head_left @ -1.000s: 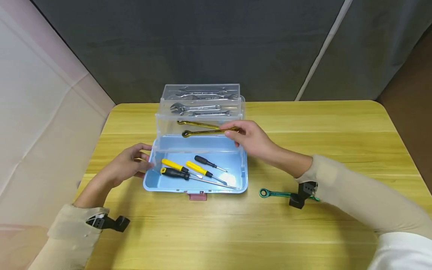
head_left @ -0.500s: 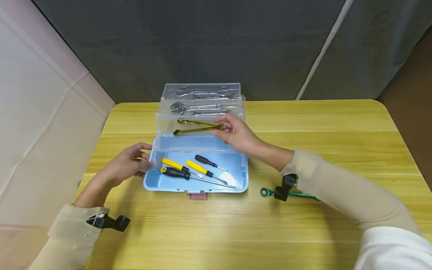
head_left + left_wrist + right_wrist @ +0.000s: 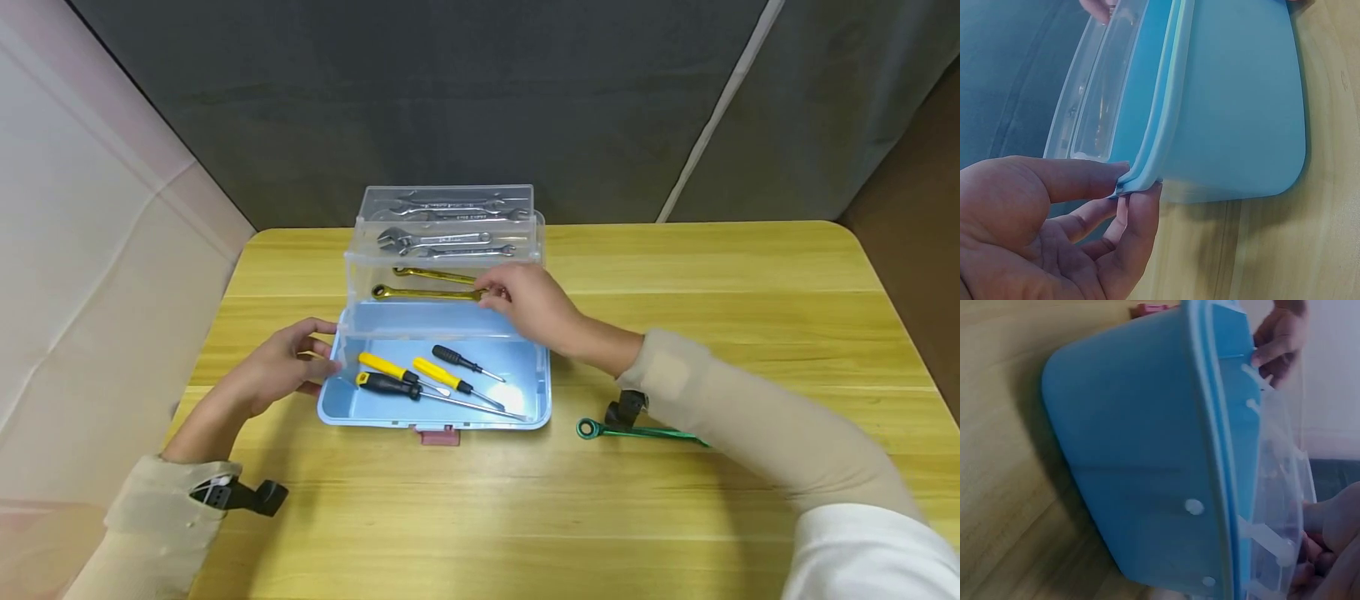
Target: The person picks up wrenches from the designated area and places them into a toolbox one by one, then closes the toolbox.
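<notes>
A light blue toolbox (image 3: 358, 408) stands with its clear tiered trays (image 3: 360, 292) raised at the back. My left hand (image 3: 281, 367) pinches the box's left rim; in the left wrist view the thumb lies on top and fingers are beneath. At the lowest tray my right hand (image 3: 528, 304) holds the right end of a gold ratchet wrench (image 3: 427, 293), which lies level. Just behind it is a second gold wrench (image 3: 431, 273), its right end hidden by the hand. Silver wrenches (image 3: 450, 240) lie in the upper trays. Several screwdrivers (image 3: 386, 385) lie in the box's bottom.
A green ratchet wrench (image 3: 652, 432) lies on the wooden table (image 3: 495, 525) right of the box, below the right forearm. A pink latch (image 3: 438, 437) sticks out from the box's front. The dark curtain (image 3: 450, 100) hangs behind the table.
My right hand has moved left with the front gold wrench, which now lies farther left and roughly parallel to the tray. The left hand has kept its place on the rim.
</notes>
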Motion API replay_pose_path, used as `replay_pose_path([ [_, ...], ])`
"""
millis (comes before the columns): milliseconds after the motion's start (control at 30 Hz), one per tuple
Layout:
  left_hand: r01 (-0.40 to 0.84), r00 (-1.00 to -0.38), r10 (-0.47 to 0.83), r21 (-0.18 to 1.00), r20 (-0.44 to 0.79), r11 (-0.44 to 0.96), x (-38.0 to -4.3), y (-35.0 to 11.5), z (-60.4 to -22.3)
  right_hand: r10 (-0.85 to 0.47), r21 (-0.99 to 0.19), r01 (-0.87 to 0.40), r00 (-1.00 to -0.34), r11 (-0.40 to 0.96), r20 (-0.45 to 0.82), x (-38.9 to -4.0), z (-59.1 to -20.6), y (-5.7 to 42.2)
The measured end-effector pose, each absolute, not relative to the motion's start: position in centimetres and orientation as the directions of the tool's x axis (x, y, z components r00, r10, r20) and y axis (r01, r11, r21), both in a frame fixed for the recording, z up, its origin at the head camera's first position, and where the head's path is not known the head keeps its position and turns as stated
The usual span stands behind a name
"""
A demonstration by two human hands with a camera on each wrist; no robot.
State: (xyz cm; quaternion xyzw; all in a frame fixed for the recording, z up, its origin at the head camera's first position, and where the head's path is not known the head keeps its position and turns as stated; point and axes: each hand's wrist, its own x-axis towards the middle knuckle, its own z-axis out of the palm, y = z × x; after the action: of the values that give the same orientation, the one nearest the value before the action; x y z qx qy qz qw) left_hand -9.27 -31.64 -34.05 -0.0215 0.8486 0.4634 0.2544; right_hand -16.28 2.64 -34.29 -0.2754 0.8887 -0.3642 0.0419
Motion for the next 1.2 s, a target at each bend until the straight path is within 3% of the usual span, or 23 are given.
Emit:
replay_pose_path([
  [167, -0.277, -0.870, 0.194, 0.775, -0.453, 0.568, -9.3, -31.5, -34.1, -0.535, -0.554, -0.519, -0.831, 0.651, 0.151, -16.1, -34.5, 2.1],
  [567, -0.278, -0.866, 0.198, 0.770, -0.460, 0.574, -9.3, -31.7, -34.2, -0.572, -0.561, -0.538, -0.809, 0.629, 0.135, -15.9, -34.2, 2.9],
  [767, -0.275, -0.868, 0.199, 0.775, -0.454, 0.569, -9.4, -31.8, -34.2, -0.673, -0.489, -0.641, -0.727, 0.591, 0.140, -14.0, -33.3, 5.2],
  [1033, -0.271, -0.869, 0.203, 0.778, -0.451, 0.566, -9.3, -31.7, -34.1, -0.833, -0.372, -0.800, -0.542, 0.471, 0.112, -10.9, -33.6, 9.3],
  [1200, -0.269, -0.871, 0.199, 0.775, -0.450, 0.572, -9.3, -31.6, -34.2, -0.854, -0.331, -0.818, -0.517, 0.470, 0.065, -9.4, -33.9, 11.8],
])
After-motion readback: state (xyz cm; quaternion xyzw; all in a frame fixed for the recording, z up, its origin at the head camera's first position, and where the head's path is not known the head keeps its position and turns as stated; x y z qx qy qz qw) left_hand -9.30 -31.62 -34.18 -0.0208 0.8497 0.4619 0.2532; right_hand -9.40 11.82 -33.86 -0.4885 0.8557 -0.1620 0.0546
